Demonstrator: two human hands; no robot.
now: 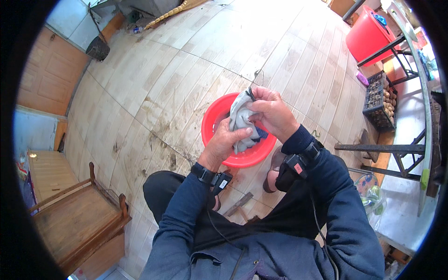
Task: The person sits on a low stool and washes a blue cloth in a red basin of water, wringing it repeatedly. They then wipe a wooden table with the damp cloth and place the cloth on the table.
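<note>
A pale grey wet-looking cloth item (240,113) with a dark edge at its top is held up over a red plastic basin (239,163) on the floor. My left hand (224,140) grips its lower left part, thumb across the fabric. My right hand (271,110) pinches its upper right part near the dark edge. Inside the basin, partly hidden by the hands and the cloth, lies a dark blue fabric (261,133). Whether the basin holds water is hard to tell.
At left stand a wooden piece of furniture (80,217) and a dark bucket (98,49). On the right are a large red tub (367,35), a black crate of round items (379,101) and a metal-legged table (381,149). My shoe (273,173) is beside the basin.
</note>
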